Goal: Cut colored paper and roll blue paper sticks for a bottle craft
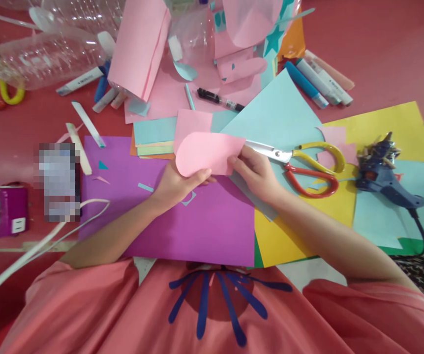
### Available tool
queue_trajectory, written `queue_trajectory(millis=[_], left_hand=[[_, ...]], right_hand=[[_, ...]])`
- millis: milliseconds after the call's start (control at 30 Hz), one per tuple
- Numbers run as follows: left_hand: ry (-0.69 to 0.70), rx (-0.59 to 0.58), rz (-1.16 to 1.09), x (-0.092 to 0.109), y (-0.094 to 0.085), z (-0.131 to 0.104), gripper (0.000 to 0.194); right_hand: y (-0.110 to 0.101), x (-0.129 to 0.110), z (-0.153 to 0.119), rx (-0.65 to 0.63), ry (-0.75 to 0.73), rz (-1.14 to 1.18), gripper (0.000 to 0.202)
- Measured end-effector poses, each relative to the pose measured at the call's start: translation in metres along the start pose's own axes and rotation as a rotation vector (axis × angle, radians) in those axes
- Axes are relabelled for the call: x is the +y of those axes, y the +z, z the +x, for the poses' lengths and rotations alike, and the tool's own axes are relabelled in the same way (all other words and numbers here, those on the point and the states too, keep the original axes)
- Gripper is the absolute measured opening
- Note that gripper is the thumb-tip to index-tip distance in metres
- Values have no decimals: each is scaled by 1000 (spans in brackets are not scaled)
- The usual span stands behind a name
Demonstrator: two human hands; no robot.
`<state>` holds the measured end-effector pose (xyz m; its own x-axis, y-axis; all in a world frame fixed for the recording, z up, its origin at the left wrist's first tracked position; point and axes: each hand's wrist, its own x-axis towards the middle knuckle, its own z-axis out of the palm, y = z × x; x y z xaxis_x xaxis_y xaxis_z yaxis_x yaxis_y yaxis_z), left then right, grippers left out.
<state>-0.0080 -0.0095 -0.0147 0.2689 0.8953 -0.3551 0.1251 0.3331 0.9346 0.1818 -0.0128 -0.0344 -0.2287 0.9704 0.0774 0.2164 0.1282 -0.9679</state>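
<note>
Between my two hands is a pink paper cutout (208, 151) with a rounded left end and a straighter right end. My left hand (182, 182) grips its lower left edge, thumb on top and fingers underneath. At the right end, my right hand (254, 172) pinches the paper between thumb and fingers. Scissors (282, 155) with one yellow and one red handle lie just right of my right hand, on light blue paper (282, 108). Below the cutout spreads a purple sheet (212, 226) with small paper scraps on it.
Clear plastic bottles (45, 56) and a pink-wrapped bottle (138, 49) lie at the back. Markers (318, 81) rest at the upper right. A blue glue gun (389, 182) sits at the right. Left are a blurred phone (59, 182), a purple power adapter (3, 211) and a white cable (45, 241).
</note>
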Motion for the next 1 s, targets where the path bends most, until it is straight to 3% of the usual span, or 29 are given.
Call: queue_trajectory(millis=[167, 267, 367, 533, 667, 833, 933, 1000], left_hand=[[71, 0, -107, -8, -8, 4, 51], [-12, -137, -128, -10, -11, 4, 56], [11, -257, -121, -5, -9, 1, 56], [17, -273, -11, 0, -3, -1, 46], [-8, -236, 65, 0, -1, 0, 42], [-10, -48, -17, -2, -5, 6, 40], [-38, 102, -65, -2, -7, 11, 33], [-61, 151, -66, -2, -8, 13, 32]], right_hand=[[-3, -6, 0, -70, 23, 20, 25], [-4, -6, 0, -74, 43, 62, 26], [-4, -6, 1, -29, 98, 147, 27], [-1, -10, -2, -65, 49, 107, 26], [1, -8, -3, -115, -41, -6, 34], [-6, -14, -2, 49, -86, -70, 31], [-26, -34, -11, 59, -166, -309, 20], [-51, -47, -24, 62, -193, -555, 17]])
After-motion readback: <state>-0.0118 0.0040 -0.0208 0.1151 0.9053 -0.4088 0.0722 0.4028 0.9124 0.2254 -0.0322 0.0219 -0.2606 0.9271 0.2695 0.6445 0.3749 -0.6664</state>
